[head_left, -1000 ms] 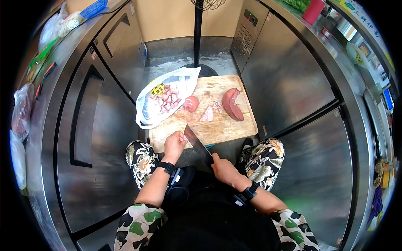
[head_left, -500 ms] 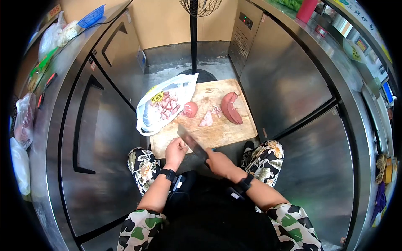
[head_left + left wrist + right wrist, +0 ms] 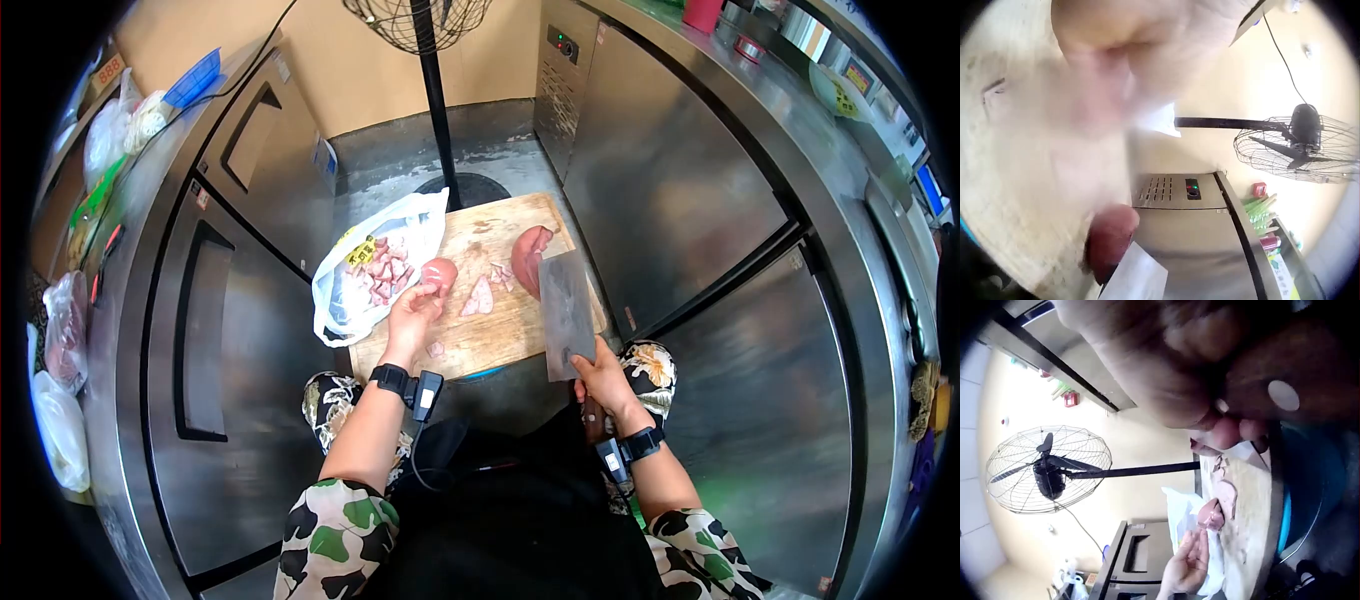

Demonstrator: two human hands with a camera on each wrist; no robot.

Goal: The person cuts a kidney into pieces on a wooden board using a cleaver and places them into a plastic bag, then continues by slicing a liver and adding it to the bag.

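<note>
Clearly apart: one hand at the lump, one on the cleaver

Evidently the hands have separate jobs, for they sit well apart over the board [image 3: 500, 340]. The left hand [image 3: 410, 322] is at the round lump [image 3: 440, 272], its fingers loosely bent and unclenched; the left wrist view is too blurred to settle whether the fingertips touch the meat. It carries nothing that can be made out, and is probably kept loose so that it can handle soft meat freely. The right hand [image 3: 602, 378] grips the cleaver [image 3: 567, 310] by its handle [image 3: 1329, 375], the thumb up against the base of the blade, a hold that likely steadies the wide steel. The blade is off to the right, its flat towards the head camera and hiding part of the long piece [image 3: 526, 252]; presumably that keeps it away from the left fingers.

The lump lies on the board just beside the bag [image 3: 425, 222], which spreads over the board's left part and holds cut bits [image 3: 380, 272]. Such closeness probably puts the bag within easy reach of the left hand. Between the lump and the long piece lie a pale slice [image 3: 480, 298] and some scraps [image 3: 501, 275].
</note>
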